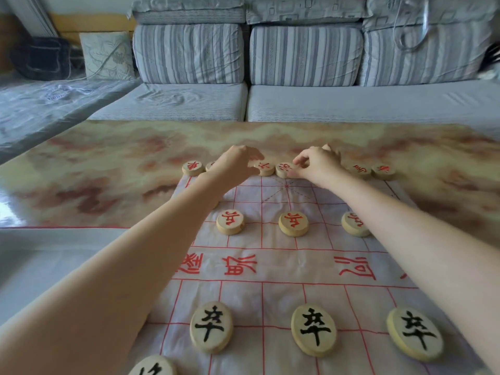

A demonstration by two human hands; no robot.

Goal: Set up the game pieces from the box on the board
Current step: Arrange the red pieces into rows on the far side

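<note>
- Black piece (153, 366), nearest the viewer: cut off by the lower edge, lying on the board (295, 263), a creased sheet with a red grid.
- Black soldiers (313, 330): three discs in one row on their line crossings, well apart.
- Red soldiers (293, 223): three visible across the river band. The right one is partly behind a forearm, and any others would be hidden by the arms.
- Red back row (192, 168): discs along the far edge, several touching side by side.
- Left hand (235, 165): over the back row, fingers curled downward just beside a disc. Whether it holds anything cannot be told.
- Right hand (316, 163): thumb and forefinger appear to pinch the rim of the centre piece (284, 169).
- Box: not in view.
- Progress (judgement): well advanced. The far rank looks nearly filled and is being straightened. No red cannons are visible, and the near black ranks fall mostly outside the frame, so what remains there is uncertain.
- Surroundings: marble-patterned table (81, 171) and, beyond it, a striped sofa (305, 55).
</note>
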